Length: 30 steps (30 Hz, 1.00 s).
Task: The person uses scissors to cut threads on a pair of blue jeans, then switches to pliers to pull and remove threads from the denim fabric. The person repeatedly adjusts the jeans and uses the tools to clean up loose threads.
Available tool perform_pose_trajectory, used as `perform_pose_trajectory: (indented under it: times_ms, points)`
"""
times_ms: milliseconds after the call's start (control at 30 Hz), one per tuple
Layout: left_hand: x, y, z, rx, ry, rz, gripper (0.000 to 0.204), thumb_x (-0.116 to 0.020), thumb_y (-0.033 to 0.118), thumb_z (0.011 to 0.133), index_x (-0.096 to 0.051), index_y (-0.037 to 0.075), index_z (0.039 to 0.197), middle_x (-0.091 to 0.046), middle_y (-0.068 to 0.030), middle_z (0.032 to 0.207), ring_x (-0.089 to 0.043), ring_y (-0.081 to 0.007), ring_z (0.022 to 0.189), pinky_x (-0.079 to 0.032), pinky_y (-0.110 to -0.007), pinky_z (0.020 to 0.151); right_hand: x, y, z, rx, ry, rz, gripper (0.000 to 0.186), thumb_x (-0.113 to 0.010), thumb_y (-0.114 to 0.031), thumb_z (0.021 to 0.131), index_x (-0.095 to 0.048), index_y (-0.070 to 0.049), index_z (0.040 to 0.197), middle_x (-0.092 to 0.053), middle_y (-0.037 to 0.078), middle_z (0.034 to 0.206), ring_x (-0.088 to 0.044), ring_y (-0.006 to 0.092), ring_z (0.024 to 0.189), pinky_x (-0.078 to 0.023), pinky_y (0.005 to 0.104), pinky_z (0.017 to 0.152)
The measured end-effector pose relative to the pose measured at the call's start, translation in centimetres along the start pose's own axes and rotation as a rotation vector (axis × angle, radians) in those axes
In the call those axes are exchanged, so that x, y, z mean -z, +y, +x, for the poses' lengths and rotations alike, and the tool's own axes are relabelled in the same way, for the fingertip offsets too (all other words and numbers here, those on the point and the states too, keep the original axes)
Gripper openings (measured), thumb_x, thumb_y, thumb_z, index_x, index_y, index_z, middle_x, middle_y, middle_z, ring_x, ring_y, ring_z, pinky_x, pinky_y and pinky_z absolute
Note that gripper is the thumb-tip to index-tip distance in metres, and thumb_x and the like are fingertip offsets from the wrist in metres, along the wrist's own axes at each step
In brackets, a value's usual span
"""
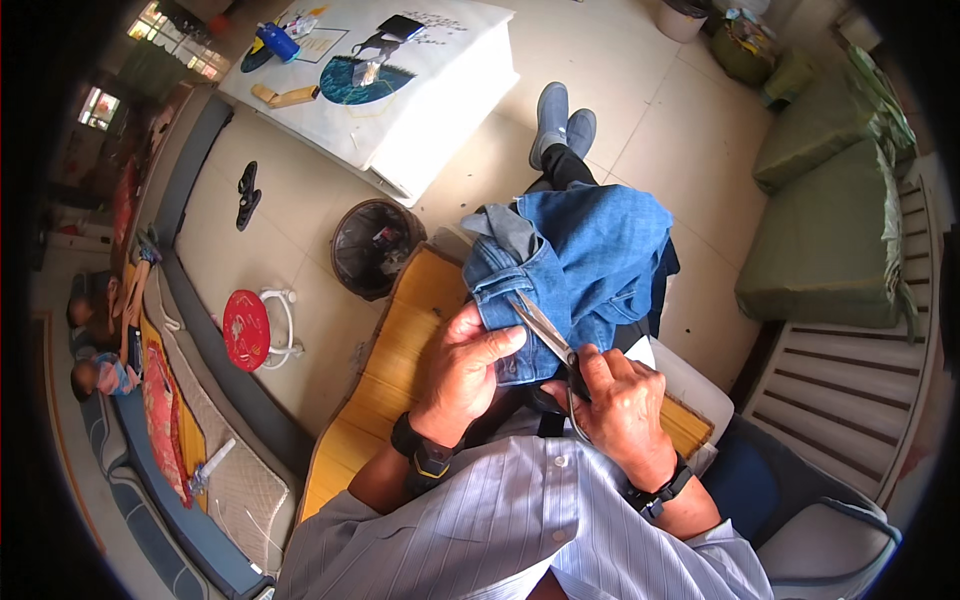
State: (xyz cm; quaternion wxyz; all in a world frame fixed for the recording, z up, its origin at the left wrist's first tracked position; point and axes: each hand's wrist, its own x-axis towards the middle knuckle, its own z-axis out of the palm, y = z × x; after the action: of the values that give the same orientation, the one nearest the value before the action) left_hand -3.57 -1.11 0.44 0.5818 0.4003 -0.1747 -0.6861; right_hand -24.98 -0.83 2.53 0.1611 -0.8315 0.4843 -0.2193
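Note:
Blue denim jeans (600, 240) lie bunched across my lap, with a grey pocket lining (505, 232) turned out near the waistband. My left hand (468, 365) grips the waistband edge, thumb on top and fingers curled beneath. In my right hand (620, 405) is a pair of scissors (545, 328), its dark handles partly hidden by my fingers. The metal blades point up and left over the denim, their tips slightly parted beside the waistband. Whether the tips touch the cloth I cannot tell.
A dark-lined waste basket (378, 250) stands left of my knees, beside a red-seated stool (247, 330). Ahead is a white table (440, 100) with small items on it. Green cushions (820, 240) and a slatted bench (850, 400) are at right. Two people sit far left.

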Motion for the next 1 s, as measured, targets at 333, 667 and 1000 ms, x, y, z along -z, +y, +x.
perform_pose_trajectory:
  times_ms: [333, 667, 1000]
  points:
    - [-0.2, 0.0, -0.1, -0.037, 0.0, 0.036, 0.031, -0.074, 0.001, 0.092, -0.071, 0.002, 0.123, -0.076, -0.0052, 0.116, -0.07, -0.0152, 0.108, -0.052, -0.033, 0.104, 0.0, 0.0, -0.1, 0.004, 0.006, -0.048, 0.056, -0.091, -0.038, 0.078, -0.067, -0.001, 0.112, -0.06, 0.008, 0.072, -0.065, 0.0279, 0.058, -0.05, 0.0406, 0.052]
    - [0.3, -0.2, 0.0, -0.018, 0.006, 0.031, 0.03, -0.072, 0.001, 0.092, -0.07, 0.002, 0.122, -0.075, -0.0064, 0.116, -0.07, -0.0165, 0.107, -0.053, -0.034, 0.102, -0.1, 0.0, -0.1, -0.016, -0.005, 0.019, 0.055, -0.091, -0.037, 0.078, -0.067, -0.001, 0.112, -0.062, 0.008, 0.072, -0.067, 0.0289, 0.059, -0.051, 0.0406, 0.052]
    - [-0.2, 0.1, -0.1, -0.003, 0.003, -0.039, 0.031, -0.072, 0.001, 0.092, -0.07, 0.003, 0.123, -0.075, -0.0065, 0.116, -0.071, -0.0175, 0.108, -0.054, -0.035, 0.102, -1.1, 0.3, -0.7, -0.257, -0.037, 0.481, 0.045, -0.094, -0.023, 0.081, -0.066, -0.002, 0.11, -0.061, 0.007, 0.069, -0.06, 0.0198, 0.055, -0.048, 0.032, 0.053]
